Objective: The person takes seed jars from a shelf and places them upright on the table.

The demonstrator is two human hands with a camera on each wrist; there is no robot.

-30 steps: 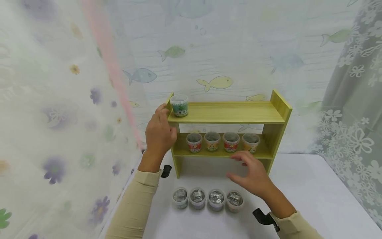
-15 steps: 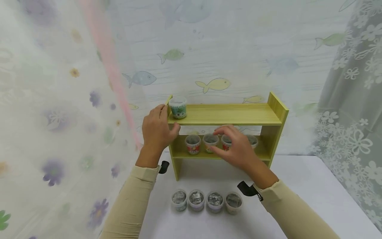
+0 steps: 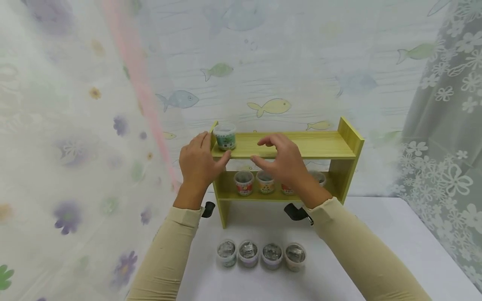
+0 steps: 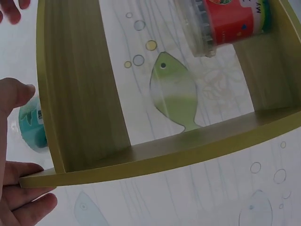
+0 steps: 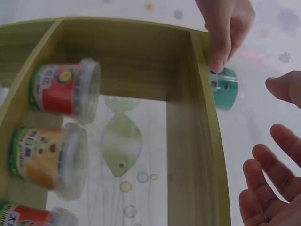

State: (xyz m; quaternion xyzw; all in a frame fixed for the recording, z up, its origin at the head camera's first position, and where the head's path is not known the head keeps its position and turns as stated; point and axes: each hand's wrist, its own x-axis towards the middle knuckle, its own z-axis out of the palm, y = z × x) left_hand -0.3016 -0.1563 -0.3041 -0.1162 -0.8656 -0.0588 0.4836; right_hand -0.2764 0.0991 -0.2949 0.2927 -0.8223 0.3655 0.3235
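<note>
A small clear tub with a green label (image 3: 226, 141) stands at the left end of the top board of a yellow-green wooden shelf (image 3: 324, 144). My left hand (image 3: 197, 161) is at that end, its fingers along the side panel and its thumb stretched toward the front of the tub. The right wrist view shows that thumb by the green label (image 5: 225, 96). To the right of the tub, my right hand (image 3: 284, 161) hovers before the top board. Its thumb and fingers are curved apart, with nothing between them.
Several tubs with red and orange labels, such as a red one (image 3: 244, 187), line the lower board, partly hidden by my right arm. On the white table (image 3: 376, 234) several tubs with silvery tops (image 3: 248, 253) form a row before the shelf. Patterned curtains hang behind.
My right hand has risen leftward from before the lower board to the top board. My left thumb has moved right toward the green-labelled tub. The tubs keep their places.
</note>
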